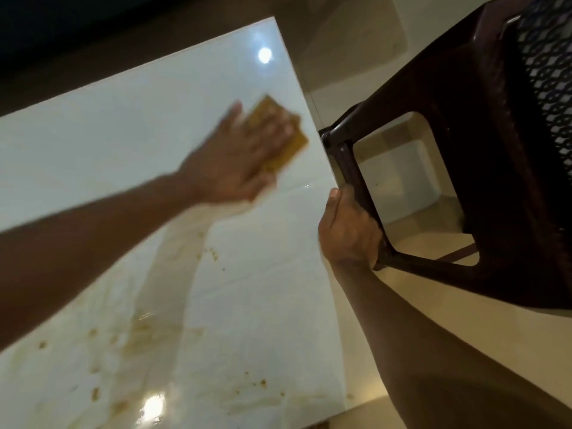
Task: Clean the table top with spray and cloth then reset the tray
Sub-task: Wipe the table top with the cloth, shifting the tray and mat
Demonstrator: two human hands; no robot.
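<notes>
A folded yellow-brown cloth (280, 134) lies flat on the glossy white desk (130, 128), close to its right edge, under the left hand (235, 159). The fingers (272, 131) lie straight and slightly spread over it, pressing down; motion blur hides finer detail. The cloth looks soft, light and limp, best driven with a flat palm on its middle so it does not bunch on the slick surface. Brown spots and streaks (123, 335) mark the near part of the desk. The right hand (349, 230) grips the arm of a dark plastic chair (483, 144) just beside the desk, fingers curled round it. No spray or tray is in view.
</notes>
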